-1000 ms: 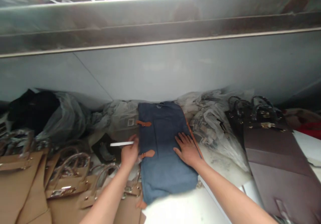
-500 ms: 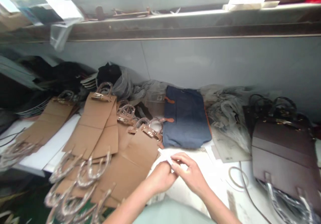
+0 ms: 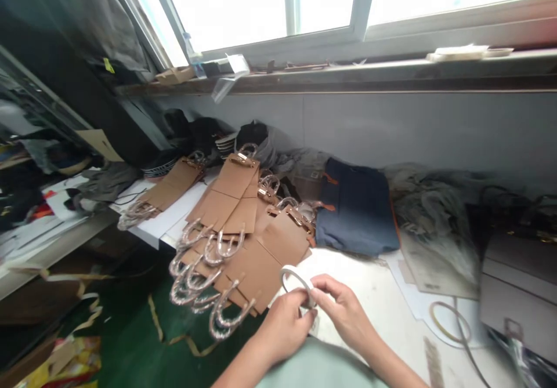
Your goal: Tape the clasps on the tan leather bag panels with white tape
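Clerk: Head view, item one?
Me: White ring-shaped roll (image 3: pixel 297 271), one, in front of me above the near part of the pale surface (image 3: pixel 368 280). My left hand (image 3: pixel 285 321) grasps its lower side with bent fingers; my right hand (image 3: pixel 342 305) pinches its right side between thumb and forefinger.
Clerk: Lying beyond?
Me: Blue bag (image 3: pixel 354 211), one, orange-brown trim, on the surface near the wall (image 3: pixel 369 127).
Clerk: To the left?
Me: Tan bags (image 3: pixel 256 254), several, overlapping, touching or just beside the blue one; wrapped handles (image 3: pixel 224 318) hang past the edge, over green floor (image 3: pixel 130 318).
Clerk: To the right?
Me: Crumpled clear plastic (image 3: pixel 435 220), beside the blue bag; farther along, one dark bag (image 3: pixel 517 278), partly cut off by the frame
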Available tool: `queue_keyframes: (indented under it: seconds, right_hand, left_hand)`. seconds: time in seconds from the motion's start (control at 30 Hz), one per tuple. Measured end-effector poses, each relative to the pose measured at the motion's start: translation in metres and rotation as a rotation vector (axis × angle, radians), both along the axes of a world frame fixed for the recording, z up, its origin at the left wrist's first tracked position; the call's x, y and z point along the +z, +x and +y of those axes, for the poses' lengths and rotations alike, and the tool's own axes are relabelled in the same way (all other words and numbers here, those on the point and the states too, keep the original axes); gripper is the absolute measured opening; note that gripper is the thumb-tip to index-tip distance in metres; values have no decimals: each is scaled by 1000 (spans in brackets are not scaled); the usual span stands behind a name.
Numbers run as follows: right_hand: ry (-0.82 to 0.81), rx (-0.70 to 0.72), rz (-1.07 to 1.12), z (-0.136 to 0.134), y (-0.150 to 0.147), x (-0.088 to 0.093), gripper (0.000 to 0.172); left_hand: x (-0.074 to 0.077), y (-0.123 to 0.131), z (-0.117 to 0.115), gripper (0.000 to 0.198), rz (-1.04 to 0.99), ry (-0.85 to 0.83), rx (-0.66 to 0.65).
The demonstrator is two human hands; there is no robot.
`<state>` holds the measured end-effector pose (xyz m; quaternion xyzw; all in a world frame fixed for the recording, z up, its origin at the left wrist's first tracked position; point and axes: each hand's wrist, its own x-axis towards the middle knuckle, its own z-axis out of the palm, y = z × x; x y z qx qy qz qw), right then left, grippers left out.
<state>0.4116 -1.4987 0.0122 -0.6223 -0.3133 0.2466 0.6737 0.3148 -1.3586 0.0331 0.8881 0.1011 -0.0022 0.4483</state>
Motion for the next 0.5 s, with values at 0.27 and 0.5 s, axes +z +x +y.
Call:
queue_keyframes:
  seconds: [0.27,0.5]
  right_hand:
    - [12,-78,77,58,-19,20,31]
    - [-49,-135,78,118,-35,32,35]
  left_hand:
    - [9,-23,72,26,-264,65,2]
    - [12,-54,146,19,-546,112,209]
